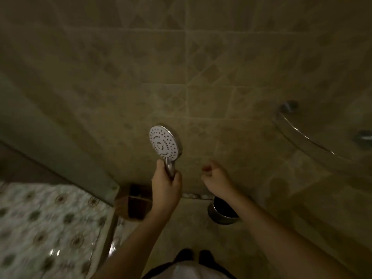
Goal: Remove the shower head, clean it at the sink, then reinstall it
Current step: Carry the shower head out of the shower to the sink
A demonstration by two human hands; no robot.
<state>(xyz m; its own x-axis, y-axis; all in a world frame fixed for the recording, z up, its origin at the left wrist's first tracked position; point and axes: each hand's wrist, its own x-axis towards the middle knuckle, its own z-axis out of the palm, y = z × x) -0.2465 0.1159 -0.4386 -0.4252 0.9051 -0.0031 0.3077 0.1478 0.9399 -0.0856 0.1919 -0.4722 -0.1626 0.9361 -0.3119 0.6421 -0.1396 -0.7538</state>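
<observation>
The shower head [163, 143] is a round white disc with many dark nozzle holes and a chrome handle. It stands upright in front of the beige tiled wall, its face turned toward me. My left hand [166, 183] is shut around the chrome handle just below the disc. No hose shows on it. My right hand [216, 176] hovers a little to the right at about the same height, its fingers curled loosely with nothing in them. The scene is dim.
A curved chrome rail [306, 135] with wall mounts runs along the wall at the right. A dark round metal cup [222, 213] sits low by the wall under my right forearm. A brown wooden object [136, 202] stands by the glass door frame [60, 158]. Patterned floor tiles [44, 228] lie lower left.
</observation>
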